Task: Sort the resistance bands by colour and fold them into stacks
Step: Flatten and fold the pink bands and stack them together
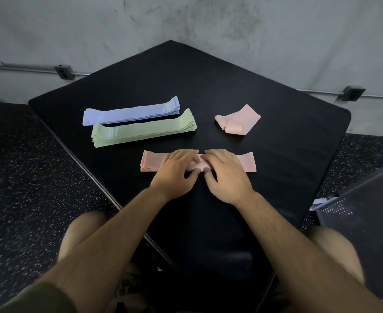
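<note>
A black, matte, square-cornered table (276, 154) is seen with one corner pointing away from the person. All places below are given from the flat stack of salmon-pink elastic bands (247, 162), which lies across the near middle of the table with its long axis running left to right.

Beyond this stack and to its left, a flat stack of pale green bands (140, 132) is laid on roughly the same axis. A flat stack of lavender bands (129, 114) lies just behind the green one. Beyond the pink stack and to its right, well apart from it, one loose pink band (237, 120) is found crumpled and unfolded.

The left hand (177, 172) and the right hand (226, 175) are laid side by side on the middle of the pink stack, almost touching. The fingers (186, 154) are held nearly straight and are pressed flat on the top band, with the thumbs at its near edge. Nothing is gripped.

The sorting is judged nearly done. The loose pink band is judged the last piece to be folded, and the right hand lies nearer to it.
</note>
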